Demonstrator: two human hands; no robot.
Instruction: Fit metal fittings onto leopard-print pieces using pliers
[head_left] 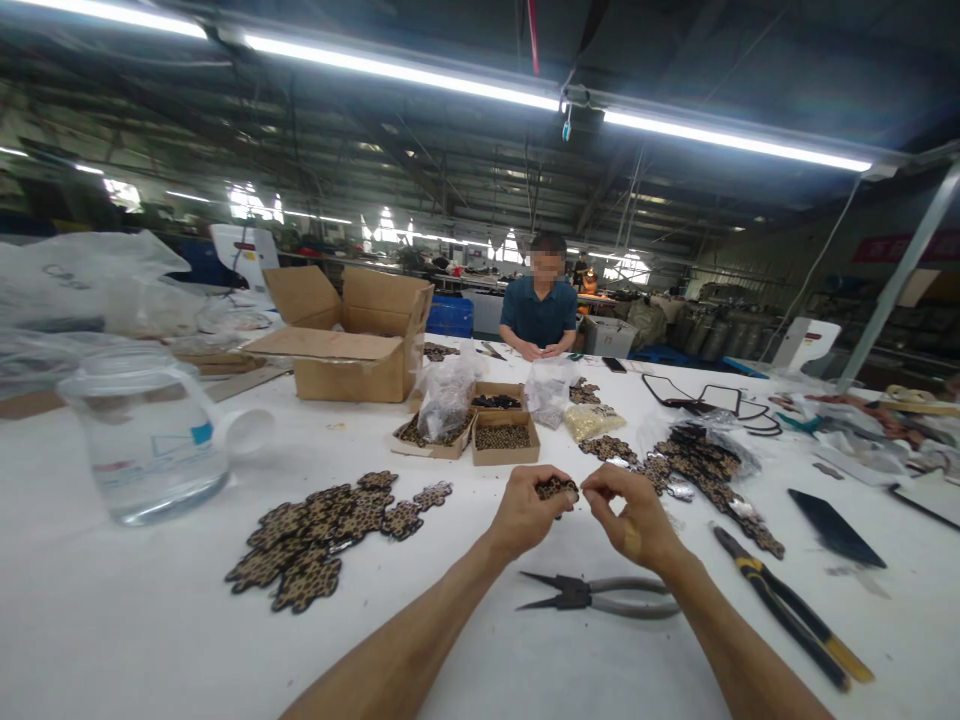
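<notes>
My left hand [521, 515] grips a leopard-print, bear-shaped piece [553, 488] above the white table. Right beside its edge, my right hand [634, 515] has thumb and forefinger pinched together; whatever is between them is too small to make out. Below my hands lie long-nose pliers [574, 592] with grey handles, jaws pointing left. Black-and-yellow pliers [784, 600] rest to the right of my right forearm. One heap of similar leopard-print pieces [307, 540] is on the left, and another heap [697, 465] lies beyond my right hand. Just past my hands, a small cardboard box [506, 457] holds small brass-coloured parts.
A water jug [146, 450] stands at the left, near a large open carton [352, 370]. Plastic bags [446, 400] sit by the small boxes. A dark phone-like slab [836, 525] lies at right. Across the table sits a person [538, 305] with hands together.
</notes>
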